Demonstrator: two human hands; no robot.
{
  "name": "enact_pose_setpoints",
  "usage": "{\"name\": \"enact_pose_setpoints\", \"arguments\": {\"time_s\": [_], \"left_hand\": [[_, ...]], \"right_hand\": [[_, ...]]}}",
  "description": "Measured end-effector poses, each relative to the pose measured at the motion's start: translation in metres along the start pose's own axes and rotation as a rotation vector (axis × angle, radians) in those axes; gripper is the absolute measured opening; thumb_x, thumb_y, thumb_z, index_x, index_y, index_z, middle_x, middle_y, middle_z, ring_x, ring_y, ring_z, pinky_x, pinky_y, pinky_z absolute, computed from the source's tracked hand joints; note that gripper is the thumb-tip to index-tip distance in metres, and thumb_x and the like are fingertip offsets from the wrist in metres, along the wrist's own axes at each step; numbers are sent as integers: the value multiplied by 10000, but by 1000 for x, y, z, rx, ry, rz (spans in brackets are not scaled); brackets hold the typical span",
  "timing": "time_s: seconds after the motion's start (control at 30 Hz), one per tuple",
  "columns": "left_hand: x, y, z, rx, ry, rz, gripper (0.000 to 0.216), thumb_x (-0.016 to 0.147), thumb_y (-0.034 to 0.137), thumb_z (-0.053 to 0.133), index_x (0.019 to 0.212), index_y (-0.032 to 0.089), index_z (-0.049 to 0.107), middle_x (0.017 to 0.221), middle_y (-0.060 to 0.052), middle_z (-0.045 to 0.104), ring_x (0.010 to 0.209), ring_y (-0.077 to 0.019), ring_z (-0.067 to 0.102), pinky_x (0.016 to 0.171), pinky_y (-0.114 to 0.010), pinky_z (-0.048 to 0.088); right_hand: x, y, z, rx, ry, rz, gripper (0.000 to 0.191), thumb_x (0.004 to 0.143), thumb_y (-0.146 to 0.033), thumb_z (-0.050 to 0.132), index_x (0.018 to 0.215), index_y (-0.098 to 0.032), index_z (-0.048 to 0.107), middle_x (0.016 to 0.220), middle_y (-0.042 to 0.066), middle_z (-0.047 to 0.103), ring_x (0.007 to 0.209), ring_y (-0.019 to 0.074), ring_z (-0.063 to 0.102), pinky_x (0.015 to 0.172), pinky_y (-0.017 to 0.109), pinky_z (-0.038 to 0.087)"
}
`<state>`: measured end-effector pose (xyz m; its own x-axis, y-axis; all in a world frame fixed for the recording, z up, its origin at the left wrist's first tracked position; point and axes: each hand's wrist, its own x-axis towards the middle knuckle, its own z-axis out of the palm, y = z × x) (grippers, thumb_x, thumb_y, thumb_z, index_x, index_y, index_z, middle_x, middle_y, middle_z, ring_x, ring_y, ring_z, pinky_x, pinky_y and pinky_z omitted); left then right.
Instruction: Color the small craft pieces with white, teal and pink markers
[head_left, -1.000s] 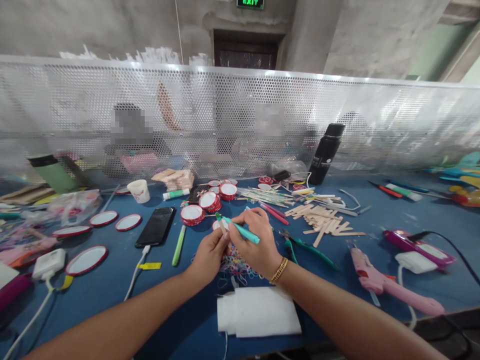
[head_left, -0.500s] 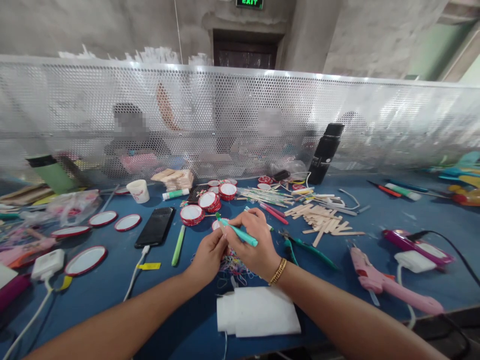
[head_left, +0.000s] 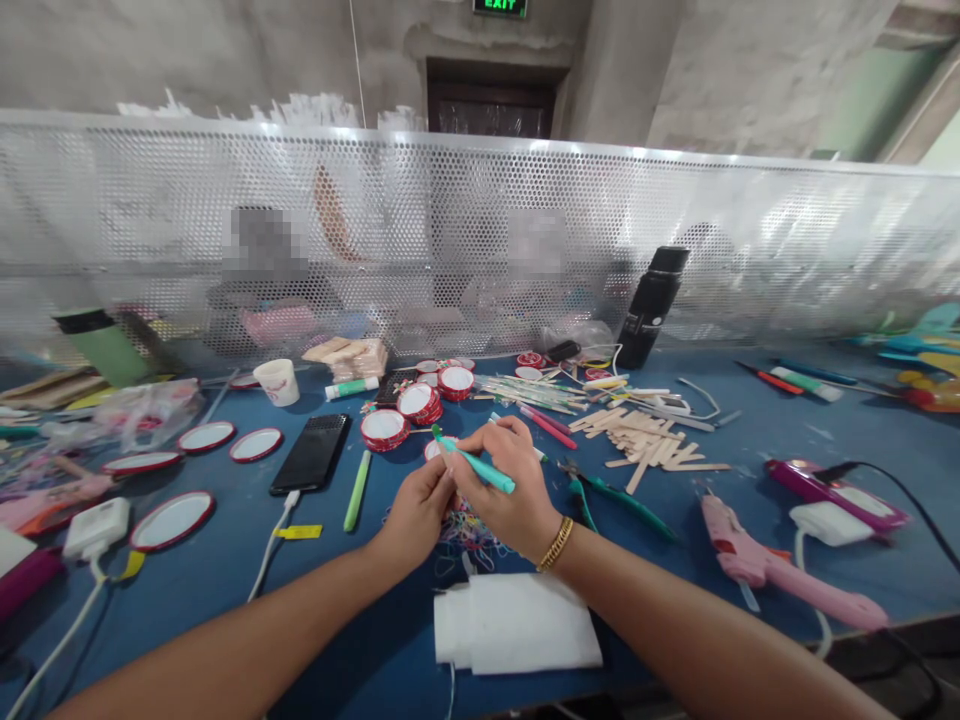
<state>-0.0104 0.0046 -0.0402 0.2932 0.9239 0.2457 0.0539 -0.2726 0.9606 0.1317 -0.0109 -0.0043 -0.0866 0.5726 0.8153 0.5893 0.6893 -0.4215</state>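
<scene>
Head view: 2 hands, 1 teal marker [head_left: 489,471], 1 slim wooden stick [head_left: 445,455].
Left hand [head_left: 420,503]: pinched narrow on the stick, which shows green at its tip. Right hand [head_left: 515,487]: closed around the marker, held against the stick, above tangled coloured loops [head_left: 471,537]. Stick: probably light, stiff, liable to snap; best held low, clear of the green. Marker: probably light, rigid, smooth; best gripped mid-barrel.
</scene>
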Motion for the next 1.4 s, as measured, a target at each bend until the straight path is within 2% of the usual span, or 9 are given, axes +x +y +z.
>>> {"name": "enact_pose_setpoints", "arguments": {"time_s": [0.33, 0.73, 1.07, 1.3, 1.4], "left_hand": [[1, -2, -1, 6, -1, -5, 495, 858, 650, 528, 808, 160, 571, 597, 56, 403, 549, -97, 316, 514, -228, 270], [0, 1, 1, -18, -11, -1, 516, 837, 659, 548, 899, 151, 619, 624, 49, 416, 584, -109, 324, 542, -237, 287], [0, 0, -2, 50, 5, -7, 507, 860, 658, 512, 814, 157, 573, 602, 54, 407, 552, -103, 325, 517, -232, 274], [0, -1, -1, 8, -3, -6, 523, 853, 660, 522, 906, 151, 628, 619, 47, 426, 568, -109, 340, 530, -233, 290], [1, -1, -1, 17, 9, -10, 506, 851, 652, 534, 863, 152, 615, 612, 48, 423, 563, -106, 336, 524, -230, 286]], "right_hand": [[1, 0, 0, -12, 23, 7, 119, 905, -265, 578, 794, -223, 564, 719, -25, 651, 699, 145, 604, 957, 410, 360], [0, -2, 1, -4, 11, -3, 93, 893, -257, 600, 810, -234, 564, 717, -32, 653, 723, 151, 622, 974, 418, 356], [1, 0, 0, -33, 17, 31, 136, 906, -258, 574, 775, -226, 556, 708, -29, 649, 701, 149, 612, 963, 407, 357], [-1, -1, 1, -19, -7, 9, 92, 897, -258, 580, 809, -235, 569, 721, -26, 659, 724, 158, 626, 963, 407, 367], [0, 1, 0, -33, 1, 21, 110, 898, -260, 579, 793, -230, 568, 718, -26, 659, 715, 155, 620, 957, 405, 366]]}}
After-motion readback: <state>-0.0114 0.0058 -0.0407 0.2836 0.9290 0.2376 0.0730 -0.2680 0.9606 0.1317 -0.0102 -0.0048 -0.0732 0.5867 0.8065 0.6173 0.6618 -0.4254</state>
